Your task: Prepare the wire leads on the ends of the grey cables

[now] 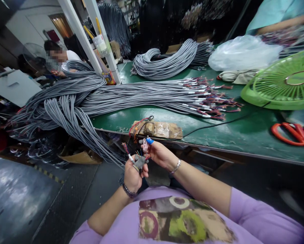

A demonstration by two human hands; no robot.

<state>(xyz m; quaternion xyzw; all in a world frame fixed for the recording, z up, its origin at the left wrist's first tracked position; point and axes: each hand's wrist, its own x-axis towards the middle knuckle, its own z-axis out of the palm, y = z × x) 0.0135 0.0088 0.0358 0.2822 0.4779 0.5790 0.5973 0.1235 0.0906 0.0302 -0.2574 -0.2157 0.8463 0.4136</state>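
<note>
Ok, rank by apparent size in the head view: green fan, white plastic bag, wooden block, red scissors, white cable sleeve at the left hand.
1. Green fan
2. White plastic bag
3. Wooden block and red scissors: too alike to rank, scissors cut off by the frame
4. White cable sleeve at the left hand

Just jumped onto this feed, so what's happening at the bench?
A person's left hand holds thin multicoloured wires with a white sleeve at their base. The right hand, wearing a bright blue fingertip wrap, is close beside it; whether it grips anything is too small to tell. Beyond, long grey cables lie bundled on the glossy green tabletop.
</note>
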